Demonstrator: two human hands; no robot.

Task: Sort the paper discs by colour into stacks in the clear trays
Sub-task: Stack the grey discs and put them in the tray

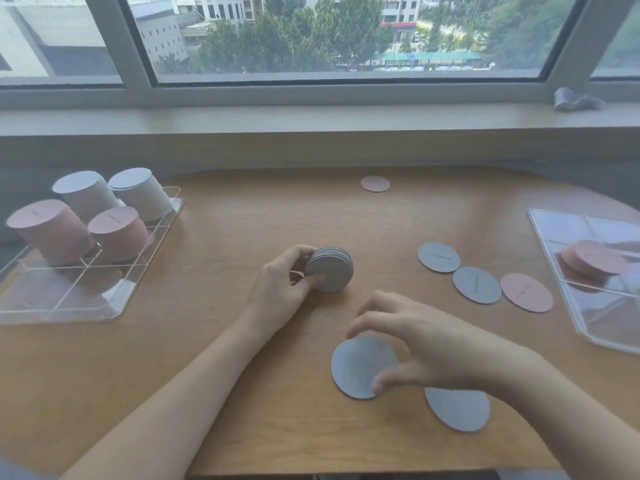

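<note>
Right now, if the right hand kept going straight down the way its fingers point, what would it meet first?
The right hand hovers with curled fingers over a loose grey disc lying flat on the table. That disc would likely be first; the thumb already looks at its edge, though depth is unclear.

Both forearms are bare to the hands (426, 344), no sleeves or jewellery visible.

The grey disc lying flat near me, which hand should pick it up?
The right hand, most likely. Its fingers already curl over the grey disc, while the left hand is busy gripping the grey stack.
</note>
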